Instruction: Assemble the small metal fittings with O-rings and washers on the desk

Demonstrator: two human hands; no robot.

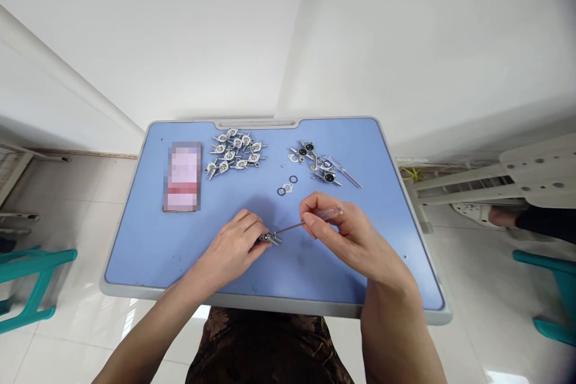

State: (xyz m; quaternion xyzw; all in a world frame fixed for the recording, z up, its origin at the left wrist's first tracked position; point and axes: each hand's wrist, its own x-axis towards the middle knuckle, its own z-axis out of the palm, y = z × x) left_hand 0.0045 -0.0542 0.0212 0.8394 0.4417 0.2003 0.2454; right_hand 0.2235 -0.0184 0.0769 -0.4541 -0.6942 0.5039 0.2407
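Note:
My left hand (240, 243) pinches a small metal valve fitting (273, 239) just above the blue tabletop (198, 258). In my right hand (335, 225) is a screwdriver with a clear handle (330, 213); its thin shaft (290, 227) reaches left, and the tip meets the fitting. Part of the fitting is hidden behind my left fingers. Beyond my hands lie two dark rubber rings (293, 179) and a flat metal plate with a hole (287, 188).
Several similar metal fittings (236, 144) form a group at the back. More fittings with black discs (330, 177) lie back right beside a second clear-handled screwdriver (348, 174). A phone (183, 177) rests at left. Teal stools (38, 279) and another person's foot (477, 214) flank the table.

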